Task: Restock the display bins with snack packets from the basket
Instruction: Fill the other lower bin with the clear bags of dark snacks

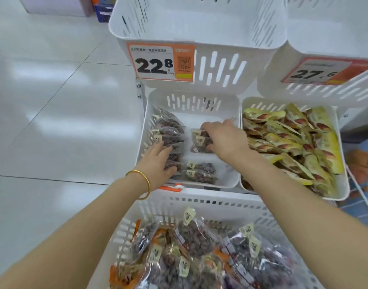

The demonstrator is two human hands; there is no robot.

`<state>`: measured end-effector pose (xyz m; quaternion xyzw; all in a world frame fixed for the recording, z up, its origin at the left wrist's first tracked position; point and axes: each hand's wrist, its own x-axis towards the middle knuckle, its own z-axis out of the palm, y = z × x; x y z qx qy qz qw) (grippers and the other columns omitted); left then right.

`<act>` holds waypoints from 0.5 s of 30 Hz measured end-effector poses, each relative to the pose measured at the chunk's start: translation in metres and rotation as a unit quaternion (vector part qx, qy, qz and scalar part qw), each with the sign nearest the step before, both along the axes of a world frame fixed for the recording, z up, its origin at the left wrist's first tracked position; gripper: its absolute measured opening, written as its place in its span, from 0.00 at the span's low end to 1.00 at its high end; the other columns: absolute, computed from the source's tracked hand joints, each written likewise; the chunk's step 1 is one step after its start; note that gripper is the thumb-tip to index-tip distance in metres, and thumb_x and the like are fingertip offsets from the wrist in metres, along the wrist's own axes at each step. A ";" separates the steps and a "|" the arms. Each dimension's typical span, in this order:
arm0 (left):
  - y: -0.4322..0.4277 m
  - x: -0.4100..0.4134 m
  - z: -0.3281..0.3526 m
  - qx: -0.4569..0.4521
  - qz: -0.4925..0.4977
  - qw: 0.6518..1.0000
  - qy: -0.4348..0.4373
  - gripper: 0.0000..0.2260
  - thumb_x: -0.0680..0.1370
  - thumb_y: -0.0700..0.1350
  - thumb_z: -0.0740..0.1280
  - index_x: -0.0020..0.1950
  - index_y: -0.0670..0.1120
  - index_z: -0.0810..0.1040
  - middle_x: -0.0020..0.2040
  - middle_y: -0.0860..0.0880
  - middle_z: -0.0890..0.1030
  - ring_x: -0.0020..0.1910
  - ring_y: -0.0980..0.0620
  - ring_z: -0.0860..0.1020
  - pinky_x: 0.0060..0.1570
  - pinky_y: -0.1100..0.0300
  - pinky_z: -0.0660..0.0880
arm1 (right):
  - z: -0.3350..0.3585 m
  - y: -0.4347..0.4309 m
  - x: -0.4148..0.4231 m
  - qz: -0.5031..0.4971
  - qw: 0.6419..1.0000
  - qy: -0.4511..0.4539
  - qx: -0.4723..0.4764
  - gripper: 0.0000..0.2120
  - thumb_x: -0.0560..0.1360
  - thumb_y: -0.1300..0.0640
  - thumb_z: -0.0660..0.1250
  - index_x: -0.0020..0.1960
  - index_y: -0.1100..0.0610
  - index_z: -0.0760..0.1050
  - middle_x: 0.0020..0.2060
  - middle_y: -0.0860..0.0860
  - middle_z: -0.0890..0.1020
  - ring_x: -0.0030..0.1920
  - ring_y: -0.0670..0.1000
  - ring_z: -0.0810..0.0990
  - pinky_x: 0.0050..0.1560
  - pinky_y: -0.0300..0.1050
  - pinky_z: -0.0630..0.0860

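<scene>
A white display bin point(191, 102) in the middle holds clear snack packets of dark red-brown pieces. My left hand point(158, 161), with a gold bangle on the wrist, lies with straight fingers on the pile of packets point(168, 130) along the bin's left side. My right hand point(224, 138) grips a packet point(199, 142) at the bin's centre, fingers curled over it. Two more packets point(199, 173) lie at the bin's front. Below, close to me, the white basket point(199, 207) is full of the same kind of clear packets point(199, 255).
A neighbouring bin point(341, 192) on the right is packed with yellow packets point(287, 140). Above stand two white bins, the left with a price tag 22.8 point(161, 63), the right with a tag 27.6 point(322, 71). Glossy white tiled floor point(54, 111) spreads to the left.
</scene>
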<state>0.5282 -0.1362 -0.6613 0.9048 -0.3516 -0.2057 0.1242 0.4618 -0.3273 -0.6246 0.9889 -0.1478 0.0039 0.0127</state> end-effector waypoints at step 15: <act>-0.003 0.002 -0.008 -0.022 0.016 1.000 -0.016 0.29 0.79 0.52 0.61 0.76 0.48 0.54 0.78 0.48 0.47 0.76 0.49 0.43 0.73 0.55 0.45 | -0.062 -0.003 0.007 -0.067 0.934 0.112 0.334 0.27 0.79 0.53 0.60 0.75 0.49 0.56 0.73 0.54 0.61 0.70 0.60 0.65 0.69 0.55 0.63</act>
